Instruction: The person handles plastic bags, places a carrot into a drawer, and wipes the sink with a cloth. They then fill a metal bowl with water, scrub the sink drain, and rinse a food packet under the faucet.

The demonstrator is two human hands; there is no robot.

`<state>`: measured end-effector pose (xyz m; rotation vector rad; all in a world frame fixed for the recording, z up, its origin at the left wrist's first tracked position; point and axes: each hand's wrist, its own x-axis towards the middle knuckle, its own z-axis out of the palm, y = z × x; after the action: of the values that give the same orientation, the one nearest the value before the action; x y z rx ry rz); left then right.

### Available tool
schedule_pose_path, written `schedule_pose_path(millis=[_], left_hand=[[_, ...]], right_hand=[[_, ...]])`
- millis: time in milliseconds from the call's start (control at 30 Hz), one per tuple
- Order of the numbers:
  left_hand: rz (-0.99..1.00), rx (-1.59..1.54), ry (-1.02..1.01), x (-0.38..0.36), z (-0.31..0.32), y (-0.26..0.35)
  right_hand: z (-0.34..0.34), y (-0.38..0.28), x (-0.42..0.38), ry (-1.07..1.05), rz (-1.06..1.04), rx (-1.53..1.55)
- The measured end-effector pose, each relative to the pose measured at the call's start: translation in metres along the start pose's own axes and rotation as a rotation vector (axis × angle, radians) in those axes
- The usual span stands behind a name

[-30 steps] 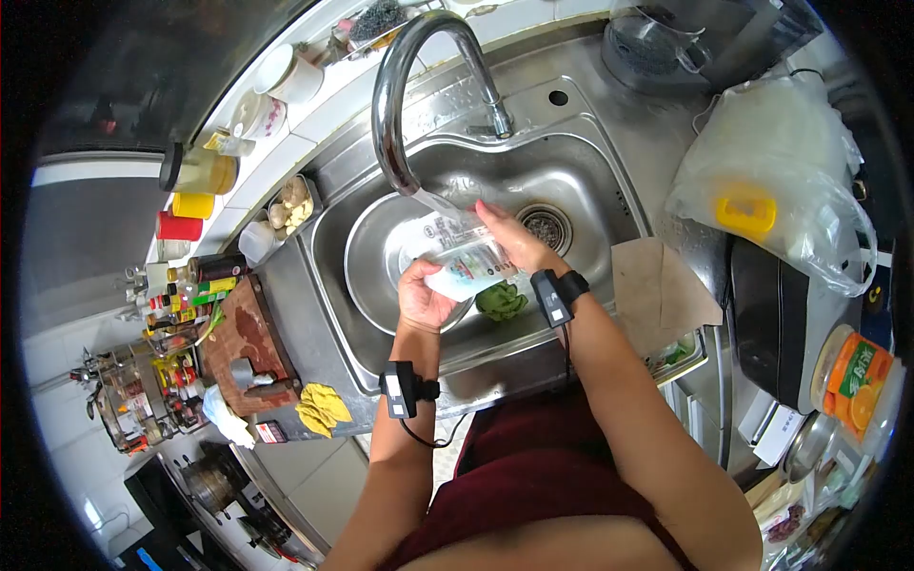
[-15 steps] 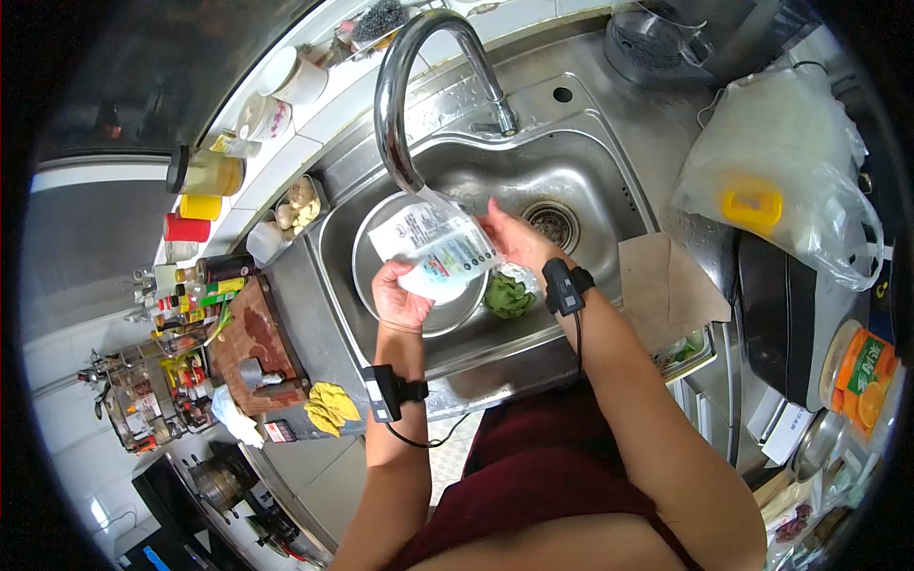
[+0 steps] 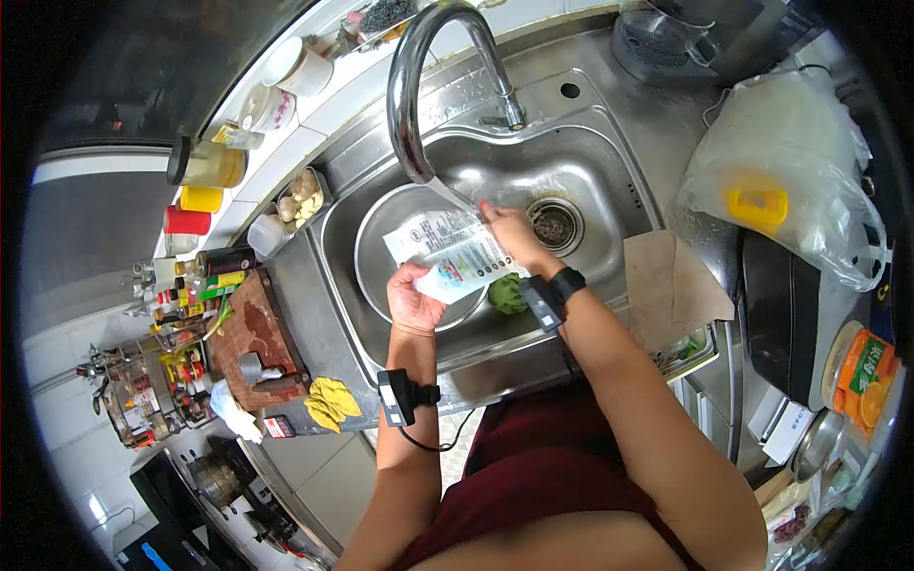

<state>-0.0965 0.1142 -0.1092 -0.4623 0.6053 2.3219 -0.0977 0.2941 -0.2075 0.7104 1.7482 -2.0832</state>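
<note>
A white printed plastic packet (image 3: 446, 249) is held over the sink between both hands, under the water running from the tap (image 3: 405, 105). My left hand (image 3: 416, 302) grips its lower left edge, thumb on top. My right hand (image 3: 514, 236) is closed at its upper right edge, fingers by the water stream; the fingertips are partly hidden. Below the packet stands a round metal bowl (image 3: 367, 271) in the sink (image 3: 600, 190). A green leafy vegetable (image 3: 506, 295) lies beside the bowl, below my right wrist.
Left of the sink are a cutting board (image 3: 249, 333) with a cleaver (image 3: 257, 369), a yellow cloth (image 3: 331, 404) and a container of mushrooms and garlic (image 3: 303, 198). To the right are brown paper (image 3: 671, 290) and a white plastic bag (image 3: 776, 143). Jars (image 3: 214, 167) line the ledge.
The packet has turned flatter and shifted slightly right with my left hand. My right hand has moved up along its edge, and its wrist has rotated.
</note>
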Motion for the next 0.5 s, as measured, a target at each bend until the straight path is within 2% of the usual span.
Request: schedule_pose_path(millis=[67,167,200,300,333,433,500], left_hand=[[0.009,-0.012,-0.019,0.000,-0.001,0.004],[0.005,0.001,-0.040,-0.001,0.006,0.009],[0.007,0.003,-0.037,0.000,0.004,0.009],[0.004,0.014,-0.019,0.001,0.003,0.006],[0.006,0.012,-0.012,0.002,0.000,0.004],[0.005,0.029,0.013,0.003,0.004,0.000],[-0.004,0.054,0.021,0.004,0.007,-0.002]], right_hand=[[-0.004,-0.003,-0.018,-0.277,0.106,0.552],[0.000,0.013,-0.016,-0.312,0.144,0.646],[0.003,0.017,-0.013,-0.185,0.163,0.564],[0.000,0.030,0.002,-0.021,0.000,0.056],[-0.003,0.031,0.002,0.005,0.008,0.019],[-0.008,-0.009,-0.026,0.257,-0.058,-0.737],[-0.012,-0.009,-0.035,0.262,-0.114,-0.657]])
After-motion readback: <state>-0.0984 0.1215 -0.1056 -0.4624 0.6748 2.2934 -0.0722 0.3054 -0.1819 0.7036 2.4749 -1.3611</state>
